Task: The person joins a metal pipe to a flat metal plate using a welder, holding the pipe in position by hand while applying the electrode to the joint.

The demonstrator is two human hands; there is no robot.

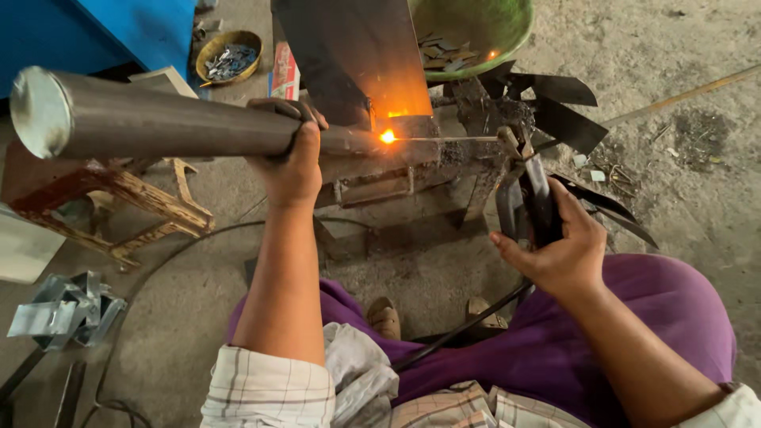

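1. Purple-clad knees (634, 333) fill the near view, bare forearms above them.
2. The steel pipe (158, 119) is clamped by the left hand (295, 162).
3. The electrode holder (539, 198) is gripped by the right hand (559, 250); the arc (388, 136) burns at the pipe's joint.
4. Bare skin could be burnt by spatter.

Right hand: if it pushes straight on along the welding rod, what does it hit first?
Probably the joint where the glowing arc burns: the right hand holds the electrode holder, whose rod points left at the steel pipe beside the dark plate. Depth is unclear.
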